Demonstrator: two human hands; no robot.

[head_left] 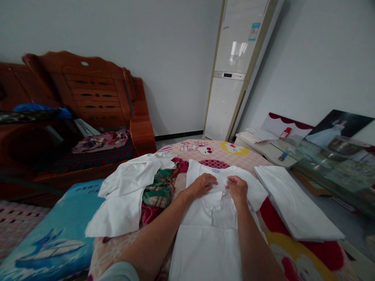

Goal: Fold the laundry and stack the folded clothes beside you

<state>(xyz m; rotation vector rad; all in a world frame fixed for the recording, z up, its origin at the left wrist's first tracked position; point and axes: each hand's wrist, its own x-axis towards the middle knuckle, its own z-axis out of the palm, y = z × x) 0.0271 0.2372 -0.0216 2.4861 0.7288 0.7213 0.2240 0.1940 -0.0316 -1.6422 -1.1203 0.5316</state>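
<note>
A white garment [205, 242] lies spread on a patterned pink cloth [187, 147], its neckline with a small label toward the far side. My left hand [203, 185] rests on its upper part, fingers fairly flat and slightly bent. To the right, my right hand [238, 189] has its fingertips drawn together at the garment's chest; whatever is between them is too small to make out. Smaller white fabric pieces [215, 201] lie just below the hands.
Another white garment [125, 183] lies left, over green plaid cloth [160, 189]. Folded white fabric [293, 203] is at the right. Beyond stand a wooden chair [93, 93], a white air conditioner [228, 70] and a glass table [336, 168]. A blue cushion [58, 230] is at lower left.
</note>
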